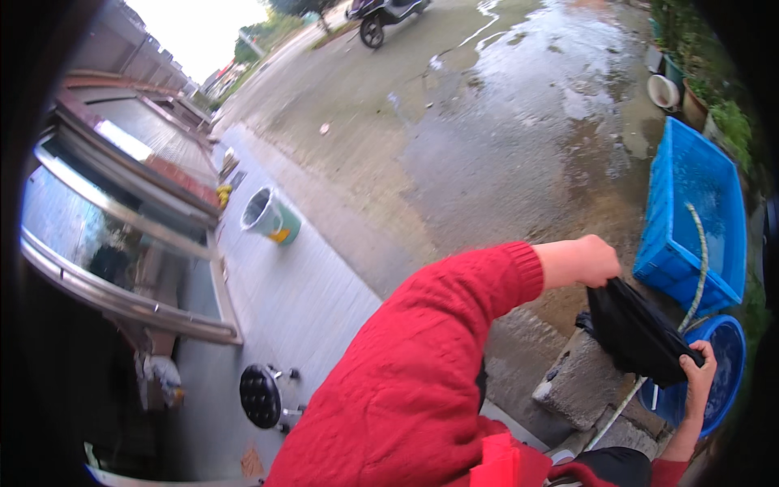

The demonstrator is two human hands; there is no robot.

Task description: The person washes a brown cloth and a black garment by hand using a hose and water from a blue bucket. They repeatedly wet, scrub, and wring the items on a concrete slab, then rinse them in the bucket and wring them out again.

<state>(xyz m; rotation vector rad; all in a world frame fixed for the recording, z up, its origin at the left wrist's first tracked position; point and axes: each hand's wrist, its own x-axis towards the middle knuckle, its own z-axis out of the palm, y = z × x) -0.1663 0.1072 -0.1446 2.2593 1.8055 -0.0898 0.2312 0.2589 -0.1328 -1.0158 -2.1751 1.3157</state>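
A black cloth is stretched between my two hands. My left hand is closed on its upper left end. The lower right end is pinched between the thumb and fingers of my right hand. Beneath the cloth stands a rough concrete block, with another dark, crumpled thing at its top edge. A round blue plastic tub is just behind my right hand, partly hidden by it and the cloth. A pale hose runs from the large blue bin past the tub and behind the cloth.
A rectangular blue plastic bin holding water stands beyond the tub, near potted plants and a white bucket. The concrete ground is wet. On the tiled strip are a green lined bin and a black round stool.
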